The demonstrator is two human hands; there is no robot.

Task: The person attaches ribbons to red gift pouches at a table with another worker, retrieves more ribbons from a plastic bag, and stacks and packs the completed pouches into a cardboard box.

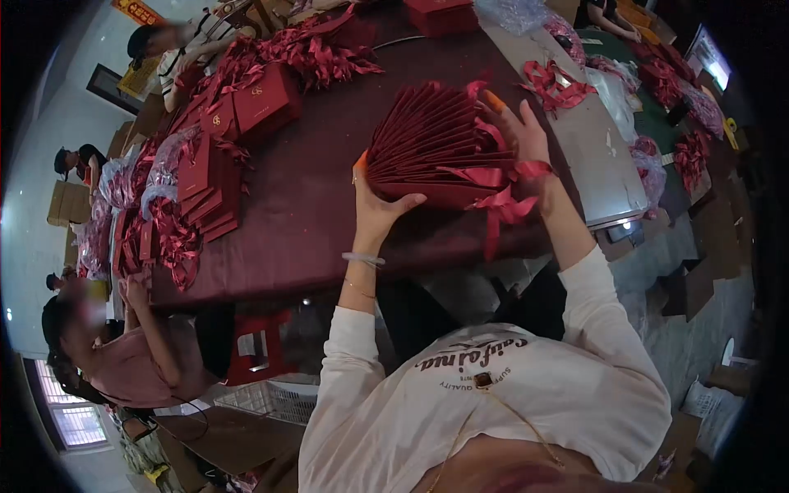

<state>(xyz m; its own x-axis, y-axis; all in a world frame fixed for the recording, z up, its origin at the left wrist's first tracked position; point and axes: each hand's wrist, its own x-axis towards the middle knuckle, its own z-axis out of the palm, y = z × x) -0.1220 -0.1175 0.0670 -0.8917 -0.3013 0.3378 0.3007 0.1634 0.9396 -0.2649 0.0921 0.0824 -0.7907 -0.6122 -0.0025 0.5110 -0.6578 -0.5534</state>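
Observation:
A fanned stack of dark red paper gift bags (pixel 440 135) is held up over the near part of the table, its folded edges spread like an accordion. My left hand (pixel 380 205) grips the stack's left end, with the thumb along the front bag and an orange cover on a finger. At the stack's right side, my right hand (pixel 528 135) has its fingers apart, one with an orange fingertip cover. Red satin ribbons (pixel 505 205) hang from the bags beside my right palm and wrist. Whether the right thumb touches the bags is hidden.
Piles of red bags (pixel 259 107) with ribbons lie along the left of the dark red table (pixel 312 205). More ribbons (pixel 559 86) rest on a grey surface (pixel 600 156) at right. A person in pink (pixel 140 361) sits at left; others work farther back.

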